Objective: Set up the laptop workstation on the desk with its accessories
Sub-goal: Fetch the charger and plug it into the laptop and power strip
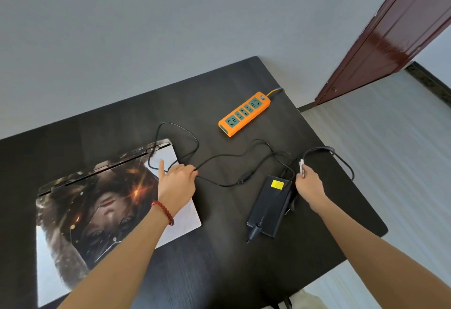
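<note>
A closed laptop [97, 208] with a picture on its lid lies on the left of the dark desk [219, 272]. My left hand [177, 181] grips the thin black charger cable [231, 156] beside the laptop's right edge, index finger pointing away from me. The black power brick [269, 205] with a yellow label lies to the right. My right hand [308, 183] pinches the thicker mains cable [341, 159] near a small white tag just beyond the brick. An orange power strip [244, 113] sits at the back of the desk, sockets empty.
The thin cable loops loosely across the middle of the desk between the laptop and the brick. The desk's right edge runs close to the mains cable. A grey wall stands behind, a dark red door [390, 40] at the upper right, pale floor [390, 137] to the right.
</note>
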`<state>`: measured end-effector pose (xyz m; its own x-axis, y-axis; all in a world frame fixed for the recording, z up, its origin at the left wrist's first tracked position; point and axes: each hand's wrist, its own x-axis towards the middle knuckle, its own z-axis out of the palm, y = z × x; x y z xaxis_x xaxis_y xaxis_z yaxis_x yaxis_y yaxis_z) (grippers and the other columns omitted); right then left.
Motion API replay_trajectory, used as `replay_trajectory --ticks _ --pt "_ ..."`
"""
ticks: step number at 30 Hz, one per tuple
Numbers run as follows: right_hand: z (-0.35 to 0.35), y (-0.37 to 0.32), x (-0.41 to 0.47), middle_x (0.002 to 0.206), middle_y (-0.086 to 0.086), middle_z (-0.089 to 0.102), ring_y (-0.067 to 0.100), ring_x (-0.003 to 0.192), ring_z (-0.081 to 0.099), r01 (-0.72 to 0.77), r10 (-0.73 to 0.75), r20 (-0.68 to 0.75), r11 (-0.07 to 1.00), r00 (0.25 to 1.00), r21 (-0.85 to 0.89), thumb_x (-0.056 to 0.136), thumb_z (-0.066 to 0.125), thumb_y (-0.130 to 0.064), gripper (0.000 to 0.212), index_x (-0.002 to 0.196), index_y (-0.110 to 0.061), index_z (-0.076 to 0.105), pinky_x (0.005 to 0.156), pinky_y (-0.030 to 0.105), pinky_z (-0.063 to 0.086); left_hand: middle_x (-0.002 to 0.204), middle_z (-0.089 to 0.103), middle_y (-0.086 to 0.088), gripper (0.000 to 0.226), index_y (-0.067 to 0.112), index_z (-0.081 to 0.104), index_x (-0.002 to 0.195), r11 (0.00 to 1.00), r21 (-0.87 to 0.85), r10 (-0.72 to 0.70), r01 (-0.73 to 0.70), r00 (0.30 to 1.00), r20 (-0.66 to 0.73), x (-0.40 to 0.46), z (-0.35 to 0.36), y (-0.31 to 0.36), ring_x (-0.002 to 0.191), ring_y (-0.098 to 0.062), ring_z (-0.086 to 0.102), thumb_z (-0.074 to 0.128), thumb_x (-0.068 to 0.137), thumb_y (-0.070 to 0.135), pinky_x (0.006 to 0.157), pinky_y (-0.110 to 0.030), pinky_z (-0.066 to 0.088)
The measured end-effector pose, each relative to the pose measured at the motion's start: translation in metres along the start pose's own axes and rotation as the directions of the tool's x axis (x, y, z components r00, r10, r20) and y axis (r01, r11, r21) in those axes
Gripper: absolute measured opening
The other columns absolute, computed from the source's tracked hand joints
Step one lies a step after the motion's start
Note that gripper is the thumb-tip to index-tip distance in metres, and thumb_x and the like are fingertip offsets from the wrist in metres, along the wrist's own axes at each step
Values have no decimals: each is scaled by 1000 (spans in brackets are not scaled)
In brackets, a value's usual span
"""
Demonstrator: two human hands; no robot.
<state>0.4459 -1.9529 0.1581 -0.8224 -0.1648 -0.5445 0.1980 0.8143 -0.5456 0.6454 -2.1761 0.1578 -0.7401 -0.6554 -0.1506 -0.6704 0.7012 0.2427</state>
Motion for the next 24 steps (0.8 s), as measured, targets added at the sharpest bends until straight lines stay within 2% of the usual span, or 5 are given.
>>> replay_trajectory --ticks 8,12,15,18,24 --pt "-11 10 -6 87 11 60 20 69 54 13 -18 107 999 994 46 90 44 0 39 125 -11 56 76 36 51 85 67 -3 26 13 57 101 999 -2 -53 53 993 101 3 11 31 83 -22 63 34 91 7 115 -49 -1" --pt "-17 12 -6 106 15 62 20 77 53 141 -140 19 989 990 -40 92 42 -1 41 131 -11 51 60 21 41 90 67 -5 23 13 58 100 996 -87 -19 24 998 54 0 12 40 85 -24 62 36 96 17 114 -44 15" --pt "-18 16 -5 114 17 59 23 85 58 159 -157 35 986 987 -43 93 43 -2 40 132 -11 48 68 28 50 99 65 -13 23 8 61 103 968 -251 -11 20 999 36 0 11 42 89 -34 60 42 95 17 90 -38 40" --pt "-15 20 -6 118 16 61 25 93 60 116 -116 61 993 991 7 93 43 -1 39 131 -9 49 83 37 53 106 61 -15 24 6 61 107 937 -344 -36 54 998 59 0 7 45 95 -34 59 41 96 15 83 -37 44" --pt "-12 27 -3 119 17 56 28 95 59 119 -123 -138 992 983 -35 92 45 -3 31 121 -4 54 73 30 43 104 64 -7 22 13 61 108 916 -393 -39 75 994 99 -4 4 46 93 -22 59 45 94 21 76 -26 41"
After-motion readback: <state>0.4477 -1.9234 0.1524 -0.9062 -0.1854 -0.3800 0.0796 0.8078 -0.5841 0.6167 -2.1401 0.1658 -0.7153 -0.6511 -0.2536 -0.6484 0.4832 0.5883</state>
